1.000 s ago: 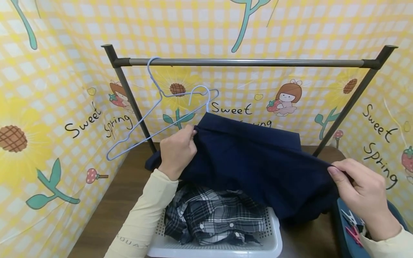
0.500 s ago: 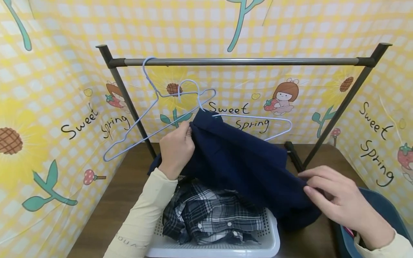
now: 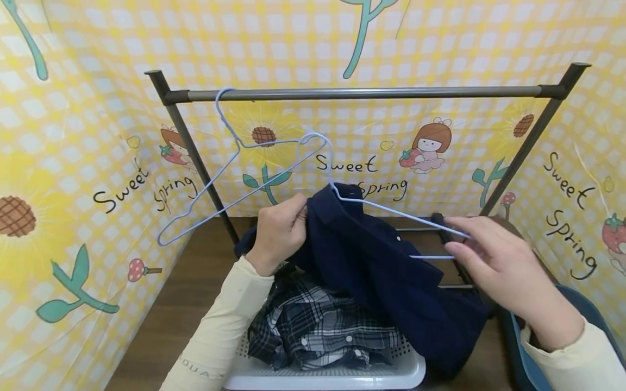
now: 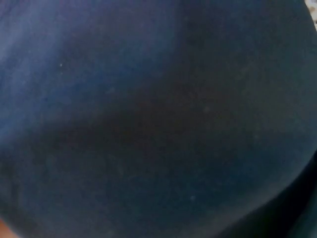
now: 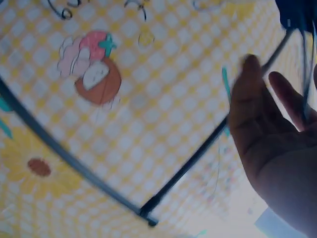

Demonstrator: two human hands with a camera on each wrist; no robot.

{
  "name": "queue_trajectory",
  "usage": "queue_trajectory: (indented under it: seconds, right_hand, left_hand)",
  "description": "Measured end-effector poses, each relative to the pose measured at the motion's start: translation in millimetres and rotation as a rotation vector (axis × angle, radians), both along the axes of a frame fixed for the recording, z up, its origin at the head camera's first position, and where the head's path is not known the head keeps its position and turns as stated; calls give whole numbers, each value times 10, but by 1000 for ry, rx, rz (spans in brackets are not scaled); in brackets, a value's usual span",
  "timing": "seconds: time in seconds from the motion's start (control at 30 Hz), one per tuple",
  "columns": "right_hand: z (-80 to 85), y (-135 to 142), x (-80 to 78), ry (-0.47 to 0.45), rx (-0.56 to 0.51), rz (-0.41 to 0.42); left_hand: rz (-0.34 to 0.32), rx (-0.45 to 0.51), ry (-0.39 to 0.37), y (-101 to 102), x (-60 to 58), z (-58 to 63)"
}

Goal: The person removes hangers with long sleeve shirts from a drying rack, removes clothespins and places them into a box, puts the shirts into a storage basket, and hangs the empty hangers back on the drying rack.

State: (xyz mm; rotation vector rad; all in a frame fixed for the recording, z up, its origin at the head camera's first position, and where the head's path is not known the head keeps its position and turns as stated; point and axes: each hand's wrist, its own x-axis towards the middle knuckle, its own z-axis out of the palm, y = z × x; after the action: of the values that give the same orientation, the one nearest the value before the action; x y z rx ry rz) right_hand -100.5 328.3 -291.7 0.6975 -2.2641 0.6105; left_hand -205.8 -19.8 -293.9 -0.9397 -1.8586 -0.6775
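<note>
Dark blue cloth (image 3: 364, 266) is pinched by the left hand (image 3: 279, 233), and its hanger (image 3: 401, 212) is held at one end by the right hand (image 3: 508, 269).

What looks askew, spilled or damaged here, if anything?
The navy garment sits lopsided: it covers one side of the lower hanger, whose other arm juts mostly bare to the right hand. The bare hanger on the rod also looks turned askew. I see nothing spilled or damaged.

A creased navy garment (image 3: 352, 250) slants above the counter's (image 3: 171, 304) middle, hiding one side of a pale blue wire hanger (image 3: 401, 212), hook up, its bare arm sloping down toward the right edge.
</note>
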Motion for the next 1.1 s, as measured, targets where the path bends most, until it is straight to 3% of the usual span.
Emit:
queue_trajectory:
  seconds: [0.17, 0.3, 0.4, 0.63, 0.83, 1.03, 1.1]
  right_hand:
    - [-60, -113, -109, 184, 48, 98]
    - [-75, -52, -146, 340, -21, 27]
    - [-64, 45, -132, 384, -94, -31]
    - [-138, 382, -59, 312, -218, -88]
    - [-164, 588, 20, 241, -286, -162]
    - [-192, 831, 57, 192, -445, -84]
    - [-203, 956, 64, 185, -439, -101]
  left_hand:
    - [-24, -51, 5, 13, 20, 1]
    - [-7, -95, -5, -25, 8, -4]
    - [26, -105, -9, -71, -24, -21]
    - [27, -113, -19, -157, -76, -68]
    - [6, -48, -52, -175, -98, -92]
    - [12, 5, -109, -220, -142, -127]
    - [16, 26, -113, -243, -156, -139]
